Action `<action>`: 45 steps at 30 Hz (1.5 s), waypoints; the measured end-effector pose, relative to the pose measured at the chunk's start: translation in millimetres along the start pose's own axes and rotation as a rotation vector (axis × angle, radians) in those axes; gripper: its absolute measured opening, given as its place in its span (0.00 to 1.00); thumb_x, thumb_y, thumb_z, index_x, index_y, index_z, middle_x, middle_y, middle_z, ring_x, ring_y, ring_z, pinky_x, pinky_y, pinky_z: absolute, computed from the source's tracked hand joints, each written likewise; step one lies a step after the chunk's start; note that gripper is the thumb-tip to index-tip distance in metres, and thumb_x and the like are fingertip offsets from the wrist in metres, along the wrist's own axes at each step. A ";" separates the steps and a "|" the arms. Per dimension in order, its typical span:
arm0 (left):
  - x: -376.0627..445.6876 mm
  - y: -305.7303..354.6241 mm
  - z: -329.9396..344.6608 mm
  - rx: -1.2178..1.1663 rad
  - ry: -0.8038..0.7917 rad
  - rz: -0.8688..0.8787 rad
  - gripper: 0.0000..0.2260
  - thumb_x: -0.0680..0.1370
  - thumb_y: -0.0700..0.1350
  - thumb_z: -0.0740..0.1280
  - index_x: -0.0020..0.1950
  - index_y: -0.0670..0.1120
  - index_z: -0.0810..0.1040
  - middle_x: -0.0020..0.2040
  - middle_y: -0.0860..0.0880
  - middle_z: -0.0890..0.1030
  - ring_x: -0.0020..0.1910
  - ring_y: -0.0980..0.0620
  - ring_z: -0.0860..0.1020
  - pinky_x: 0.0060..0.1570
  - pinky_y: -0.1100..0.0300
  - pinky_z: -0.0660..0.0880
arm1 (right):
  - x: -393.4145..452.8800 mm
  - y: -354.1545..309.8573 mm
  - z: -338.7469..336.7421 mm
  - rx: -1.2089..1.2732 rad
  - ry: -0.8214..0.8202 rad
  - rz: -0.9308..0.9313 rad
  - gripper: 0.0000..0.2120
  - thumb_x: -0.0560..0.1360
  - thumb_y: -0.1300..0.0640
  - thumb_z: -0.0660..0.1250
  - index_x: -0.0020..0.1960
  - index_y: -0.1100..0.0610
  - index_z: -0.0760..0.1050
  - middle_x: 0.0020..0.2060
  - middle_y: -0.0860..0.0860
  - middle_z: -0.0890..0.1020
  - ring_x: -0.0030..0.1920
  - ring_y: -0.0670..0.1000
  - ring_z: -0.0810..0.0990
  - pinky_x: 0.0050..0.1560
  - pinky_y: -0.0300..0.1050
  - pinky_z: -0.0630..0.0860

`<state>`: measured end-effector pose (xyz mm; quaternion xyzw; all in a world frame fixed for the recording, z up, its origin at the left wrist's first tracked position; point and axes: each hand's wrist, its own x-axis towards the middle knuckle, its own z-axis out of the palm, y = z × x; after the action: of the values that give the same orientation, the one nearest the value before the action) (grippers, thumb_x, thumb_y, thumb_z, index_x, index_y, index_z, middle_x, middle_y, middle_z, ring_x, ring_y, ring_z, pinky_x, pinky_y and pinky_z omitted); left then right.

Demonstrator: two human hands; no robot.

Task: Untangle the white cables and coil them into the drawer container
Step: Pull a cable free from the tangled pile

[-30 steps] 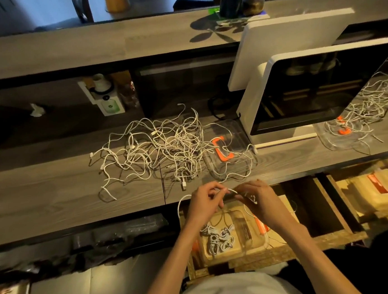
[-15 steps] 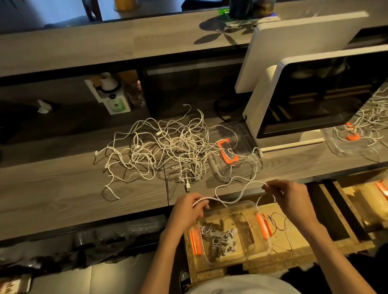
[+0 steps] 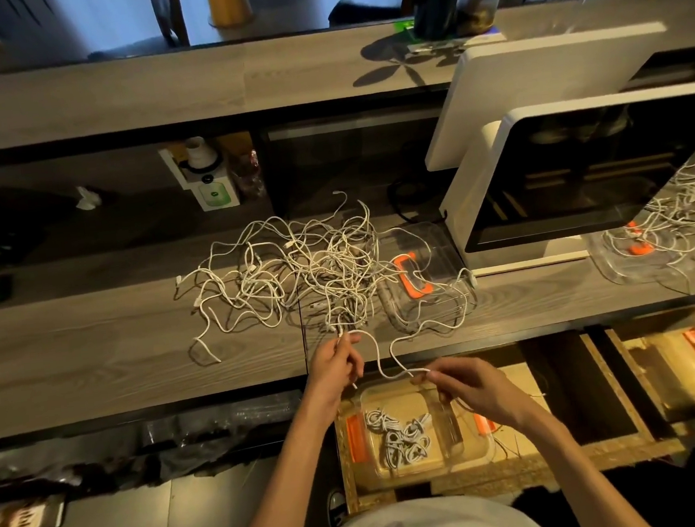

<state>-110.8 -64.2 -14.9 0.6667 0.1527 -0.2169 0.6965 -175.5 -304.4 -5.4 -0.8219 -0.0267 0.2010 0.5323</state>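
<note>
A tangled heap of white cables lies on the grey wooden counter. One white cable runs out of the heap in a wavy loop between my hands. My left hand pinches it near the counter's front edge, with a cable end poking out below the fingers. My right hand pinches the same cable over the open drawer. Below sits a clear container with orange clips, holding several coiled white cables.
A clear lid with an orange handle lies beside the heap. A white monitor stands at the right, with a second cable tangle on another clear lid beyond it. More open drawers are to the right.
My left hand has risen to the counter's edge by the heap. My right hand has dropped lower and closer, so the cable between them now hangs in a wavy loop.
</note>
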 end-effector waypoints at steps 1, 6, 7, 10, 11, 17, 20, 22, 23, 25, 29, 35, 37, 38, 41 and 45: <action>1.3 -1.8 -1.2 0.003 0.034 -0.009 0.15 0.87 0.45 0.55 0.57 0.39 0.79 0.32 0.47 0.76 0.25 0.59 0.69 0.28 0.68 0.64 | 0.2 0.3 0.8 0.026 0.020 0.013 0.11 0.83 0.54 0.64 0.58 0.51 0.84 0.42 0.54 0.84 0.41 0.46 0.81 0.45 0.39 0.78; 4.1 -8.0 -8.3 -0.061 0.194 0.070 0.14 0.86 0.48 0.59 0.56 0.43 0.82 0.37 0.43 0.84 0.28 0.57 0.71 0.26 0.66 0.62 | -4.1 8.3 -2.4 -0.031 -0.012 0.011 0.19 0.85 0.59 0.61 0.71 0.42 0.76 0.43 0.47 0.84 0.44 0.46 0.80 0.44 0.41 0.75; 2.8 -7.6 -9.1 -0.082 0.204 0.084 0.13 0.85 0.49 0.60 0.56 0.46 0.82 0.39 0.43 0.85 0.30 0.56 0.73 0.26 0.67 0.63 | -5.6 8.5 -3.3 -0.050 -0.012 0.006 0.18 0.84 0.57 0.62 0.70 0.41 0.77 0.45 0.48 0.85 0.47 0.48 0.82 0.47 0.43 0.78; 0.0 -7.1 -9.6 -0.187 0.172 0.094 0.13 0.84 0.49 0.61 0.56 0.47 0.84 0.46 0.44 0.85 0.40 0.52 0.80 0.30 0.66 0.70 | -7.4 7.7 -0.4 -0.039 0.041 0.009 0.14 0.84 0.58 0.63 0.63 0.44 0.82 0.46 0.51 0.86 0.48 0.49 0.84 0.47 0.41 0.80; 0.5 -7.7 -8.8 -0.242 0.149 0.082 0.14 0.84 0.49 0.61 0.56 0.45 0.84 0.50 0.44 0.85 0.45 0.49 0.82 0.36 0.64 0.75 | -6.9 7.1 1.7 -0.013 0.054 0.026 0.14 0.84 0.61 0.63 0.61 0.46 0.82 0.46 0.52 0.86 0.47 0.48 0.84 0.48 0.40 0.80; 0.9 -5.5 -2.1 -0.539 0.049 -0.020 0.17 0.86 0.48 0.54 0.60 0.38 0.78 0.54 0.37 0.84 0.56 0.41 0.84 0.52 0.51 0.80 | -2.3 -6.1 17.5 -0.035 -0.019 -0.025 0.13 0.82 0.56 0.65 0.65 0.47 0.80 0.48 0.46 0.86 0.51 0.48 0.84 0.53 0.41 0.81; 1.5 -4.4 0.6 -0.513 0.077 -0.056 0.18 0.86 0.51 0.54 0.55 0.41 0.78 0.48 0.40 0.84 0.50 0.42 0.84 0.54 0.47 0.79 | 1.5 -8.7 24.3 -0.050 -0.008 -0.047 0.10 0.82 0.55 0.66 0.60 0.50 0.83 0.47 0.48 0.86 0.48 0.51 0.85 0.49 0.43 0.82; 1.7 -3.9 3.7 -0.497 0.091 -0.072 0.19 0.86 0.53 0.53 0.52 0.42 0.79 0.42 0.44 0.82 0.45 0.45 0.83 0.54 0.46 0.77 | 5.3 -7.5 29.7 -0.047 -0.019 -0.044 0.09 0.83 0.59 0.64 0.58 0.53 0.82 0.47 0.51 0.86 0.47 0.52 0.85 0.48 0.46 0.82; 1.3 -3.0 5.6 -0.514 0.100 -0.078 0.20 0.86 0.54 0.53 0.51 0.42 0.79 0.39 0.45 0.80 0.41 0.46 0.81 0.53 0.46 0.77 | 6.8 -8.1 32.2 -0.066 -0.020 -0.042 0.09 0.84 0.60 0.63 0.59 0.53 0.80 0.47 0.51 0.86 0.46 0.52 0.85 0.48 0.47 0.83; 1.1 -1.8 8.8 -0.569 0.115 -0.090 0.21 0.86 0.53 0.53 0.49 0.40 0.78 0.35 0.46 0.76 0.35 0.49 0.77 0.46 0.51 0.77 | 9.2 -11.3 35.6 -0.122 -0.023 -0.045 0.09 0.84 0.58 0.64 0.62 0.51 0.78 0.47 0.46 0.87 0.46 0.47 0.85 0.48 0.46 0.83; 5.1 -1.6 10.0 -0.611 0.067 -0.064 0.23 0.87 0.52 0.51 0.49 0.39 0.78 0.34 0.47 0.70 0.29 0.55 0.66 0.28 0.63 0.63 | 11.7 -21.7 40.5 -0.242 -0.053 -0.060 0.09 0.81 0.49 0.68 0.60 0.47 0.82 0.46 0.40 0.86 0.49 0.41 0.84 0.49 0.46 0.83; 7.6 -7.4 7.8 -0.543 -0.011 -0.048 0.20 0.87 0.48 0.52 0.53 0.39 0.81 0.34 0.49 0.72 0.30 0.57 0.66 0.28 0.65 0.61 | 12.0 -33.9 40.1 -0.177 -0.037 -0.105 0.07 0.81 0.49 0.68 0.57 0.46 0.82 0.45 0.40 0.86 0.47 0.44 0.84 0.49 0.46 0.83; 6.9 -9.5 6.2 -0.461 -0.019 -0.046 0.19 0.87 0.47 0.53 0.53 0.40 0.81 0.36 0.49 0.74 0.30 0.56 0.66 0.29 0.65 0.61 | 11.5 -36.8 39.3 -0.139 -0.034 -0.120 0.07 0.81 0.50 0.68 0.57 0.47 0.83 0.45 0.41 0.86 0.47 0.45 0.84 0.48 0.43 0.81; 6.3 -10.6 5.7 -0.402 -0.024 -0.044 0.19 0.87 0.46 0.53 0.53 0.40 0.81 0.37 0.49 0.75 0.31 0.56 0.67 0.29 0.64 0.62 | 11.6 -37.4 38.7 -0.114 -0.029 -0.118 0.07 0.82 0.51 0.68 0.56 0.48 0.83 0.45 0.42 0.86 0.47 0.45 0.84 0.47 0.41 0.80; 3.1 -12.5 5.6 -0.220 -0.060 -0.068 0.19 0.87 0.47 0.53 0.53 0.40 0.82 0.37 0.49 0.77 0.31 0.56 0.70 0.31 0.63 0.64 | 12.9 -38.6 36.4 -0.047 0.019 -0.101 0.06 0.82 0.53 0.68 0.55 0.47 0.84 0.44 0.44 0.86 0.46 0.44 0.84 0.46 0.39 0.79; -1.5 -10.9 13.5 -0.161 -0.148 -0.112 0.18 0.87 0.47 0.55 0.53 0.40 0.82 0.35 0.49 0.75 0.35 0.53 0.73 0.39 0.58 0.69 | 15.2 -41.0 35.4 0.034 0.077 -0.104 0.07 0.82 0.54 0.68 0.55 0.47 0.84 0.42 0.47 0.86 0.40 0.42 0.80 0.42 0.38 0.75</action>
<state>-118.6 -77.7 -22.7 0.5813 0.1549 -0.2913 0.7438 -167.2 -252.2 13.9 -0.8174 -0.0454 0.1416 0.5566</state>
